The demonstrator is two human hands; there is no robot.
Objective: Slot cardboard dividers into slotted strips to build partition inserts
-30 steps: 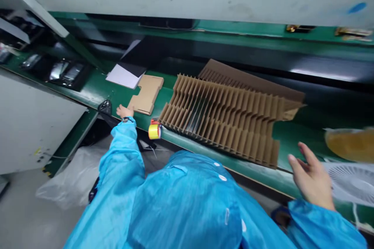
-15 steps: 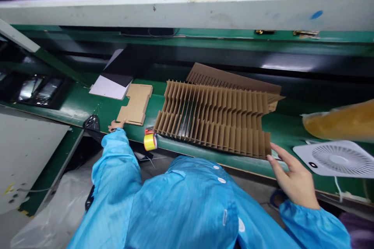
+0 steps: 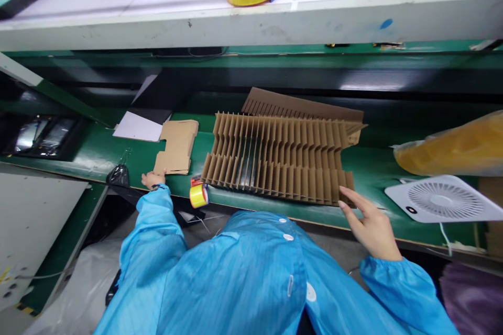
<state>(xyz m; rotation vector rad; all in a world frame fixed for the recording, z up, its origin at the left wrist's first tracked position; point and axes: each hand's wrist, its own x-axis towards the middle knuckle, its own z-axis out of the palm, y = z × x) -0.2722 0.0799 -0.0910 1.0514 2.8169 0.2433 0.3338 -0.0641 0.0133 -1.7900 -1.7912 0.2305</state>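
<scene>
In the head view, my left hand has its fingers closed at the lower left corner of a small stack of notched cardboard sheets. My right hand is open, thumb and fingers apart, at the lower right end of a cardboard divider grid. Its fingertips reach the last partitions there. The grid stands on the green bench with many upright partitions in rows. Behind it leans a slotted cardboard strip.
A yellow tape roll sits at the bench edge between the sheets and the grid. To the right are a white fan and a bagged orange roll. White and black sheets lie left. A shelf overhangs behind.
My right hand has moved left from the grid's outer corner onto its end partitions. The cardboard sheets' edges look slightly fanned out now. The view has shifted a little.
</scene>
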